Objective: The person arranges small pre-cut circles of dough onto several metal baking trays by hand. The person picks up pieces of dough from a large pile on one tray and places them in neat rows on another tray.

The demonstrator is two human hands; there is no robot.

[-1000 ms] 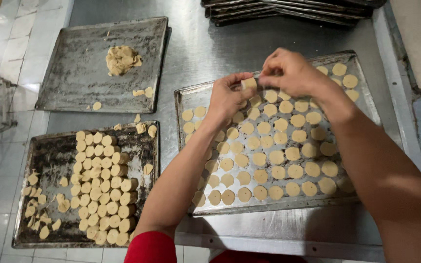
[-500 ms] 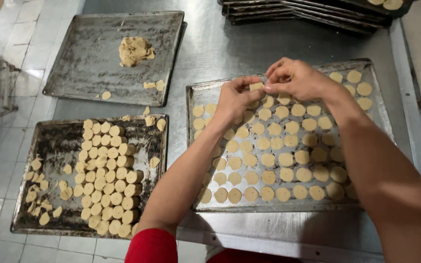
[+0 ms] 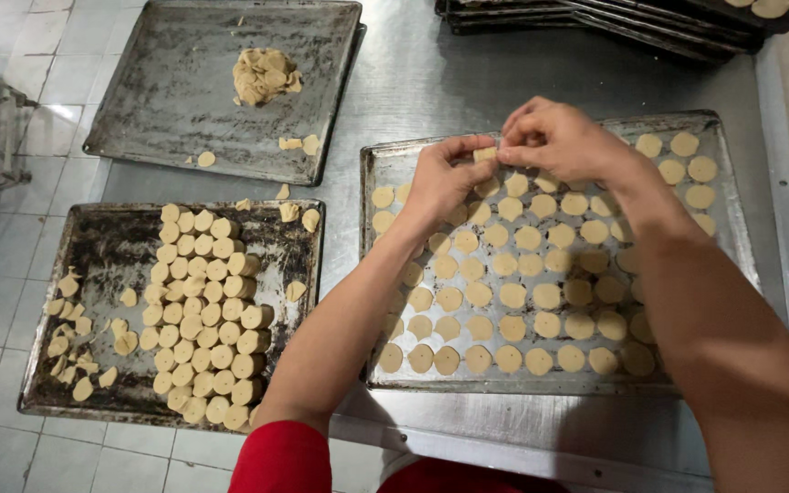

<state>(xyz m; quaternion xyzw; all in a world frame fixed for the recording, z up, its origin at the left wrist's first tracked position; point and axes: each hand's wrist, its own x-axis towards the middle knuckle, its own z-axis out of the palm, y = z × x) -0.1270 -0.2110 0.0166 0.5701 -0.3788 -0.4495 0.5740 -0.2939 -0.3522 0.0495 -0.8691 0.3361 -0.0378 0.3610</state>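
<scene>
Both hands sit a little higher on the tray than half a second ago, still meeting over its far edge; camera view shifted slightly, trays otherwise unchanged. Left hand and right hand are joined at the fingertips, pinching one small dough piece between them, fingers closed tight on it. Piece is held just above the far rim of the right tray, near its far left corner.

Right tray: metal, holds flat round dough discs in rows, spaced apart, filling most of the surface; forearms cover part of the rows.

Near left tray: dark, crusted surface. Contents: stacked dough slices packed edge to edge in columns down the middle, plus loose scraps scattered at its left side.

Far left tray: mostly bare, one lump of dough near the far side and a few small bits near its front edge.

Stack of empty trays at top of the steel table
</scene>
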